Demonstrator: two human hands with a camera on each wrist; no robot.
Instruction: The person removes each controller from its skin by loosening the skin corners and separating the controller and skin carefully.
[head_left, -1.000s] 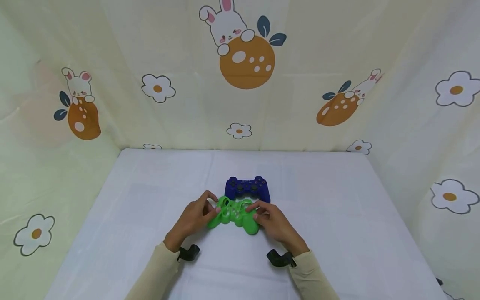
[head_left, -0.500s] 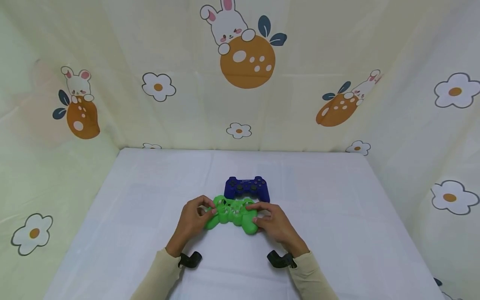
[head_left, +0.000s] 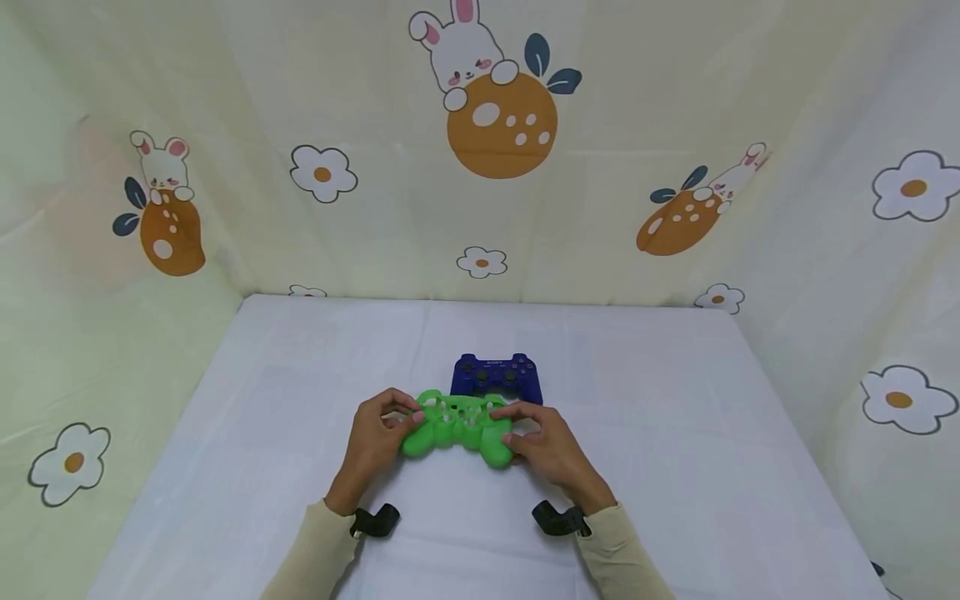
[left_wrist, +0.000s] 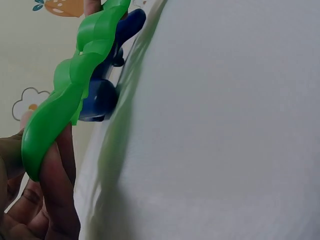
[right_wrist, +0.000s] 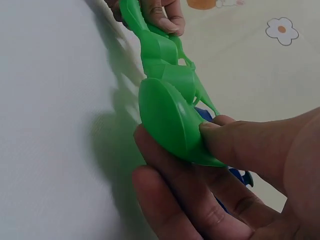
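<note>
A green hollow controller cover (head_left: 457, 427) with openings through its face spans the gap between my two hands. My left hand (head_left: 375, 437) pinches its left grip end, thumb on one side and fingers on the other. The right grip end is held the same way by my right hand (head_left: 551, 446), as the right wrist view shows with the thumb on the green shell (right_wrist: 167, 117). A shadow falls on the cloth beside the cover, which looks slightly raised. Just behind it a blue game controller (head_left: 495, 371) lies face up, its lower part partly hidden.
White cloth covers the table (head_left: 637, 400). A patterned curtain (head_left: 375, 242) with rabbits and flowers hangs behind it and along both sides. Each wrist carries a black camera mount (head_left: 558, 518).
My left hand has shifted left with the cover's left end. The cover has gone from tilted to more level and spread out. My right hand and the blue controller have barely moved.
</note>
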